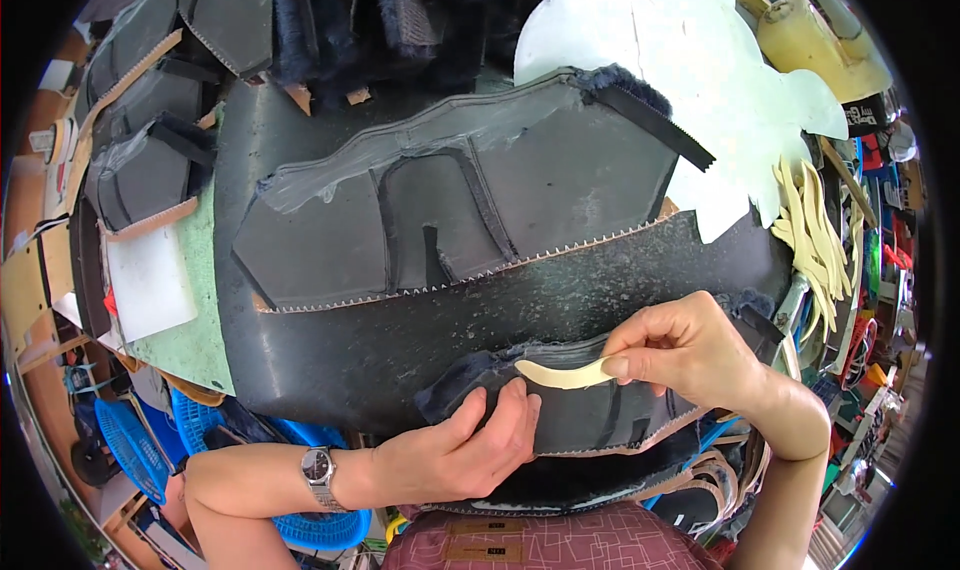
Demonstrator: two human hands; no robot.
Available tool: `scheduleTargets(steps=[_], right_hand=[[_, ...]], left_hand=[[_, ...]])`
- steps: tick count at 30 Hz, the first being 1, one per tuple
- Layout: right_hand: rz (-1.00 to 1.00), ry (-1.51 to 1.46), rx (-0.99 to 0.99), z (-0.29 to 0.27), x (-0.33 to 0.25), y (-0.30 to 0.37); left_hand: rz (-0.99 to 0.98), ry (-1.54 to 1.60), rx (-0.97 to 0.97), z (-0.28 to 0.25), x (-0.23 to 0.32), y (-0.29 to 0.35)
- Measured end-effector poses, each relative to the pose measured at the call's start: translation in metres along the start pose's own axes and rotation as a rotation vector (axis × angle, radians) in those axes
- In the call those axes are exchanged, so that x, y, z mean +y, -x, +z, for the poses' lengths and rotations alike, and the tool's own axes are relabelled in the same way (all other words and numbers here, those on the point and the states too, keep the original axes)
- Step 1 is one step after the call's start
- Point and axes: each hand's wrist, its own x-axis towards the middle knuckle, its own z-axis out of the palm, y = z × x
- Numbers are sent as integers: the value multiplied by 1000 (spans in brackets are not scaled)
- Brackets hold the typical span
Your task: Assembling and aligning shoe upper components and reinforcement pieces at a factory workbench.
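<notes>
Fingers [630, 334] of the right hand [695, 355] pinch the cream strip [560, 377].
I see its long axis run leftward, toward the loosely curled left hand [465, 455].

One head view — left fisheye of worn pair, looking down and forward across worktop [370, 345], near; corners black, edges bowed.

Smooth cream strip [565, 376], matt grey panel [578, 413], shiny metal wristwatch [318, 466]

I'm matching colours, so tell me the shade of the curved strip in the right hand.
The curved strip is pale cream-yellow, clearest in the head view.
</notes>
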Motion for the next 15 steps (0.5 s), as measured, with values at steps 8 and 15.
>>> scheduleTargets(steps=[8,15], right_hand=[[2,-13,-6,-2,3,2],[9,-56,78,4,4,0]], left_hand=[[3,-10,34,5,1,-2],[-85,295,22,8,-5,-11]])
